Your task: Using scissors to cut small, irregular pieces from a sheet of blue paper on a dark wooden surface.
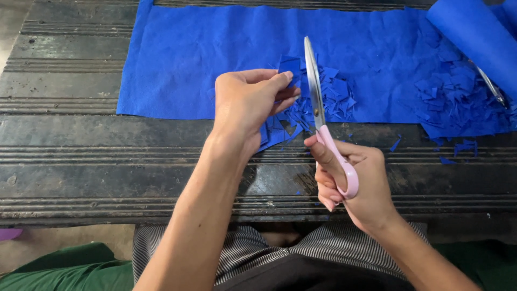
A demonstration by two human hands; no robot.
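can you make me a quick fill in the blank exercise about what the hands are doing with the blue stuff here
1. The right hand holds scissors with ____ handles.
2. The left hand pinches a small piece of ____ material.
3. The cut scraps lie on a blue sheet spread over a dark ____ table.
4. A blue roll lies at the top ____ corner.

Missing words: pink; blue; wooden; right

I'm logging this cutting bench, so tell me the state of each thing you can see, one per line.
Left hand: grip shut on a small blue piece.
Right hand: grip shut on the pink-handled scissors.
Scissors: blades closed, pointing away.
Blue sheet: spread flat on the bench.
Blue scraps: heaped loosely on the sheet.
Blue roll: rolled up, top right.
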